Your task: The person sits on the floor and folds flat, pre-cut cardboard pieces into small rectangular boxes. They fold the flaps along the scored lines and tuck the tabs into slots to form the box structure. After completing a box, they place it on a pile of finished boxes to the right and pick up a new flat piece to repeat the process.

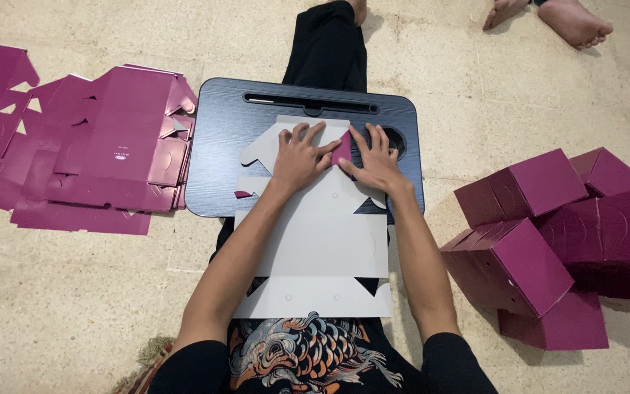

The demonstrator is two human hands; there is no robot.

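Left hand (299,155) and right hand (378,162) are pressing, fingers spread, on the flat carton blank (315,241), seemingly creasing its magenta flap (342,149).

You have a white-faced box blank (315,241) with a magenta flap (342,149), a dark blue-black lap desk (216,146), magenta flat blanks (82,153) and magenta folded boxes (548,241).
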